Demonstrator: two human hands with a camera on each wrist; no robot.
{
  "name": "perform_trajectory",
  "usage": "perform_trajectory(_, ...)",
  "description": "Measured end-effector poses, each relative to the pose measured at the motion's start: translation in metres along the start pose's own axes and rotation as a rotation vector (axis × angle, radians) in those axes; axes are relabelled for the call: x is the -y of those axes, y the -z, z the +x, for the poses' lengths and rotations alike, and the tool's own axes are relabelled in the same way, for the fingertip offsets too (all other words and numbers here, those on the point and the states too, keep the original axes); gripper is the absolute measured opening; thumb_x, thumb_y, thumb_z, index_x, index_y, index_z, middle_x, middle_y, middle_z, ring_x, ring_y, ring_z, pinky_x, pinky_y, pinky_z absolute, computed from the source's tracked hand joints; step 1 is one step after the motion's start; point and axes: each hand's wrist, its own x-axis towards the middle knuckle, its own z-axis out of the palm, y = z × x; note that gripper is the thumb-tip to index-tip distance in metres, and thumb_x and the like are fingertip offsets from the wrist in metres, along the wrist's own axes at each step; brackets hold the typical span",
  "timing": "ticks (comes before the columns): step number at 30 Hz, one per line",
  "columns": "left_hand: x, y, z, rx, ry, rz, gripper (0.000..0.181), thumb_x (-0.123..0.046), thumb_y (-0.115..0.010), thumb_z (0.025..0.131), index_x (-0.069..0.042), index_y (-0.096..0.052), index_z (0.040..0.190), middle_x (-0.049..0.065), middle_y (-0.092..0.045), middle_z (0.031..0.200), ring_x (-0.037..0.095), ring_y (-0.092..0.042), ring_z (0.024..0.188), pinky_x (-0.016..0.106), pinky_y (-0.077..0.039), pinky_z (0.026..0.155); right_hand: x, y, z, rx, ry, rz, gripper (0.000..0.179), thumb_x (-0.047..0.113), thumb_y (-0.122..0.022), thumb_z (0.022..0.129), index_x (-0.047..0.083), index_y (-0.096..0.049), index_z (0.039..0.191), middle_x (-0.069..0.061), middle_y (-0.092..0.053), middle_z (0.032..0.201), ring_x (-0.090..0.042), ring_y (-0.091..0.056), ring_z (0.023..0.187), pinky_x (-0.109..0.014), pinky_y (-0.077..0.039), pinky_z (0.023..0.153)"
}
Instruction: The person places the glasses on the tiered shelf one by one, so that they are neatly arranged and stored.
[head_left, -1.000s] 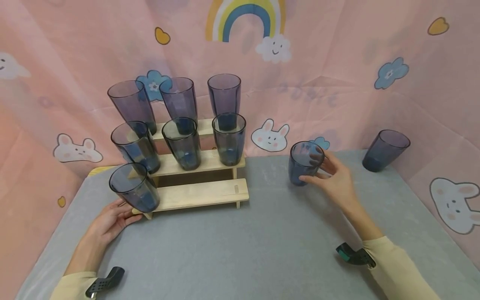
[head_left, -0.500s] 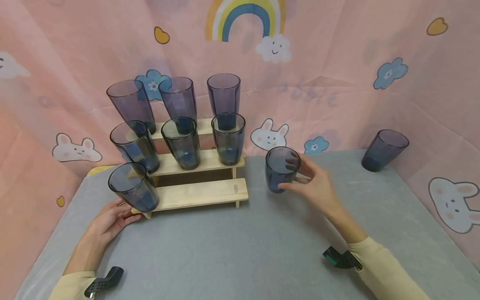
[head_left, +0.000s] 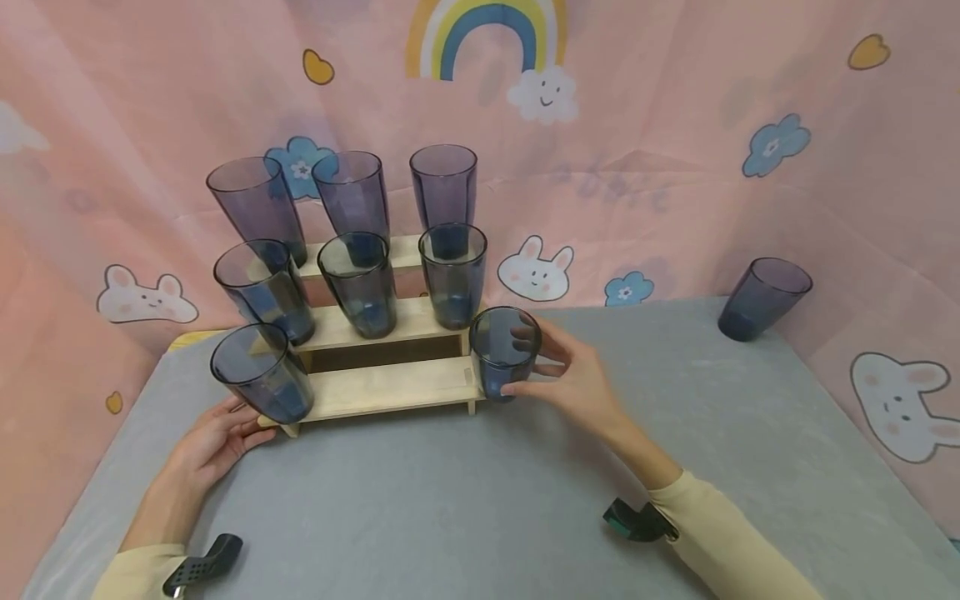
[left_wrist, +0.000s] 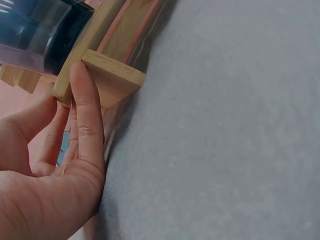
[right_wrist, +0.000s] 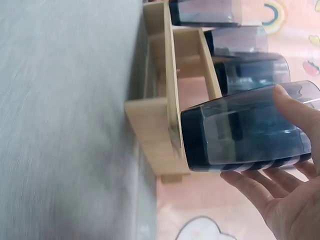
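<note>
My right hand (head_left: 573,383) holds a blue-tinted drinking glass (right_wrist: 250,127), thumb on one side and fingers on the other. In the head view that glass overlaps the right end of the lowest step; whether its base touches the wood, I cannot tell. My left hand (head_left: 210,446) pinches the left end of the wooden tiered rack (left_wrist: 75,60) between thumb and fingers. Just above those fingers, a glass (head_left: 264,375) stands on the bottom step's left end. Glasses line the middle step, such as one glass (head_left: 360,287), and the top step, such as another glass (head_left: 444,192).
A lone glass (head_left: 761,300) stands at the table's far right, near the back edge. Behind the grey table (head_left: 420,517) hangs a pink printed cloth (head_left: 660,92). The bare board of the lowest step (head_left: 390,387) lies between its left glass and the held one.
My right hand has carried its glass leftward across the table to the rack's right end. The left hand keeps its grip on the rack, and the other glasses stand as before.
</note>
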Motion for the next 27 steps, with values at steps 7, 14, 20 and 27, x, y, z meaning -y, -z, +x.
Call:
perform_trajectory(7, 0.000, 0.000, 0.001, -0.002, -0.003, -0.048, 0.043, 0.007, -0.040, 0.102, -0.025, -0.069, 0.105, 0.002, -0.072, 0.105, 0.017, -0.069, 0.093, 0.032, -0.058, 0.079, 0.004, -0.024, 0.007, 0.033, 0.014, 0.032, 0.089, 0.005, -0.091, 0.066, 0.014, -0.049, 0.144, -0.009, -0.061, 0.131, -0.023, -0.060, 0.118, -0.034, -0.055, 0.088)
perform_trajectory(14, -0.001, 0.002, 0.002, 0.013, -0.003, -0.065, 0.044, 0.008, -0.039, 0.102, -0.024, -0.070, 0.106, 0.003, -0.071, 0.106, 0.017, -0.069, 0.094, 0.032, -0.058, 0.080, 0.008, -0.056, 0.014, 0.060, 0.025, 0.144, 0.087, 0.000, -0.090, 0.065, 0.010, -0.051, 0.143, -0.011, -0.063, 0.128, -0.024, -0.063, 0.114, -0.036, -0.055, 0.088)
perform_trajectory(20, -0.003, -0.001, 0.001, 0.009, 0.012, -0.031, 0.042, 0.008, -0.042, 0.101, -0.024, -0.069, 0.107, 0.003, -0.071, 0.107, 0.016, -0.068, 0.096, 0.032, -0.058, 0.081, 0.012, -0.081, 0.021, 0.102, 0.008, 0.196, 0.089, -0.001, -0.090, 0.065, 0.009, -0.050, 0.143, -0.011, -0.062, 0.129, -0.025, -0.064, 0.113, -0.034, -0.055, 0.088)
perform_trajectory(27, -0.003, -0.003, -0.001, 0.000, 0.011, -0.019, 0.037, 0.007, -0.045, 0.101, -0.024, -0.065, 0.109, 0.004, -0.071, 0.106, 0.017, -0.068, 0.095, 0.032, -0.058, 0.081, 0.021, -0.106, 0.032, 0.135, 0.029, 0.202, 0.090, 0.000, -0.090, 0.065, 0.009, -0.049, 0.144, -0.012, -0.063, 0.129, -0.024, -0.063, 0.114, -0.034, -0.055, 0.088)
